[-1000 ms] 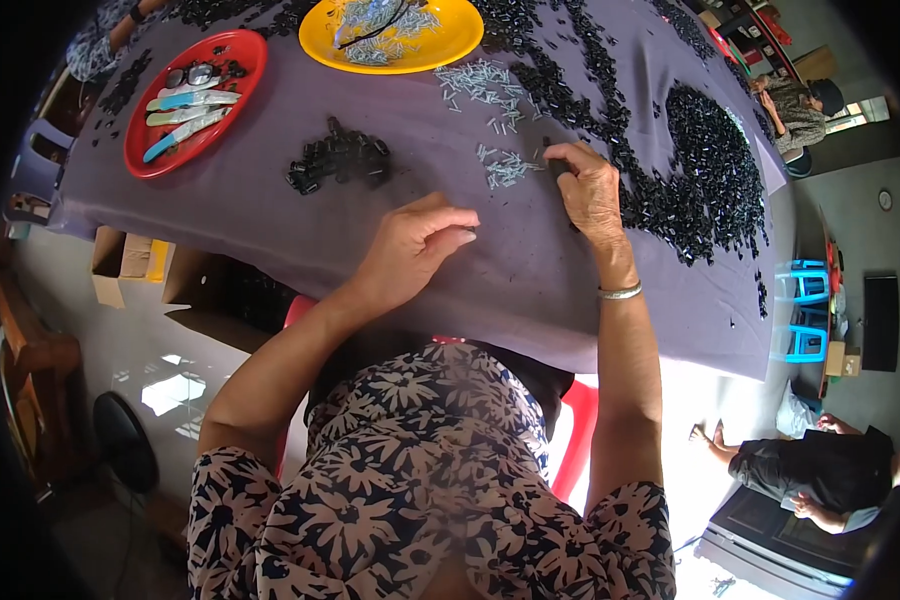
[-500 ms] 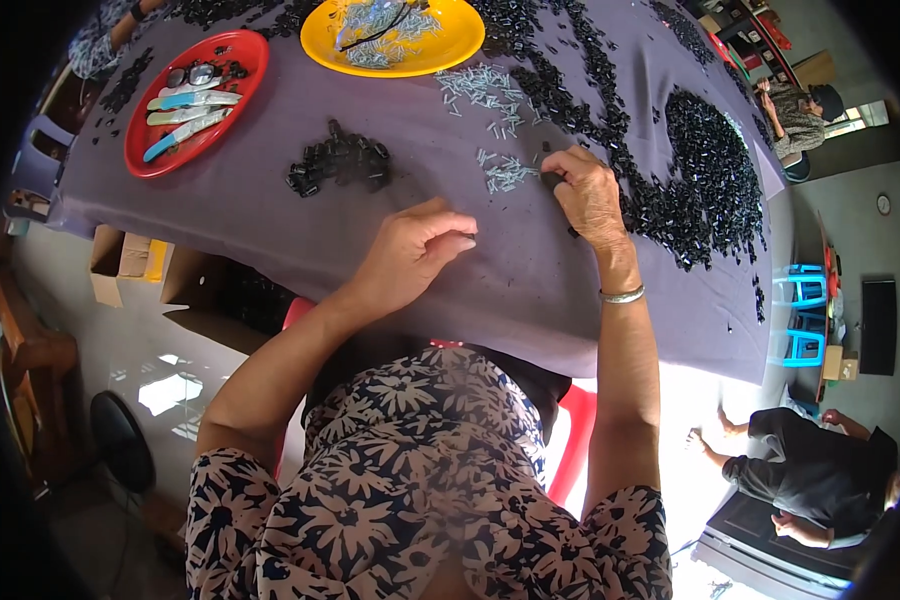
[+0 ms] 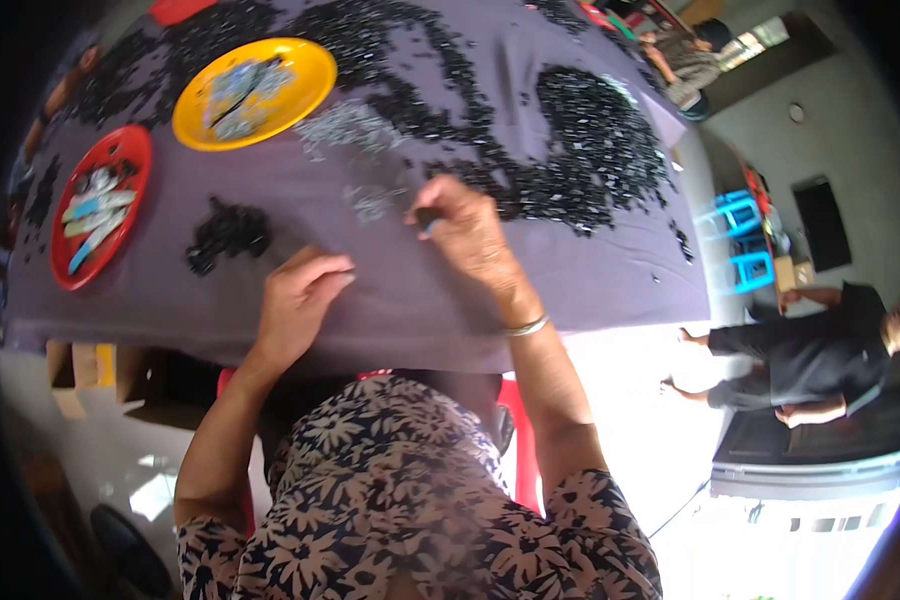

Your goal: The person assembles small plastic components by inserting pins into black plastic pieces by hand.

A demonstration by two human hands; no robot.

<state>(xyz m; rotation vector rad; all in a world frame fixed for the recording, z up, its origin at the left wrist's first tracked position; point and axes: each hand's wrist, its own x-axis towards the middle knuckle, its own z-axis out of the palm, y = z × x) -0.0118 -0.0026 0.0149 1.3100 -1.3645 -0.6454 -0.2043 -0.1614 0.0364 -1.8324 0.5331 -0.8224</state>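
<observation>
My left hand (image 3: 298, 302) hovers over the near part of the purple cloth, thumb and forefinger pinched. A tiny dark bit shows at its fingertips, too small to name. To its right, my right hand (image 3: 462, 228) grips a small black piece (image 3: 428, 217) with a bluish spot at its lower edge. Just left of that hand lies a small heap of silvery pins (image 3: 373, 203). A larger spread of similar pins (image 3: 345, 130) lies behind it. Beyond my left hand sits a loose cluster of black pieces (image 3: 227, 235). The picture is slightly smeared.
A yellow plate (image 3: 315, 70) holds pins and a dark tool. Left of it, a red tray (image 3: 140, 150) carries knife-like tools. Many black parts (image 3: 595, 150) cover the table's far and right areas. A person (image 3: 820, 350) stands at the right; others are near the far edges.
The view has swung right, so the table appears shifted left. My right hand has turned and come away from the small pin heap with the black piece. My left hand stays pinched.
</observation>
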